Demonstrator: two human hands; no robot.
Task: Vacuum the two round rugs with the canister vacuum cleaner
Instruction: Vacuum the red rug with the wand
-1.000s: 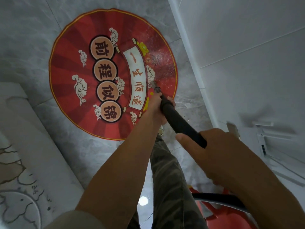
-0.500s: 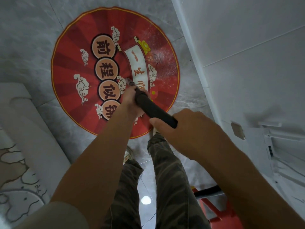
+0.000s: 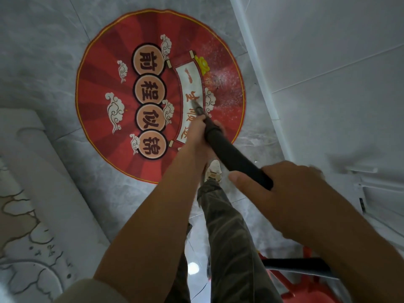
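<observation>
Both hands hold the black vac tube (image 3: 234, 154). The left hand (image 3: 197, 133) grips it low, near the tip, prob. to steer. The right hand (image 3: 284, 189) grips it higher up, prob. to push & pull. So the hands are apart, each wrapped round the tube.

The tip (image 3: 195, 106) points down at the white strip on the round red rug (image 3: 122, 84), which lies flat on the gray floor (image 3: 43, 51). White dust (image 3: 223, 84) dots the rug's right side, so I think that part needs a pass next.

The red vac body (image 3: 306, 287) sits by the legs w/ its hose (image 3: 295, 264). A pale mat (image 3: 26, 248) may be rug no. 2; can't tell.
</observation>
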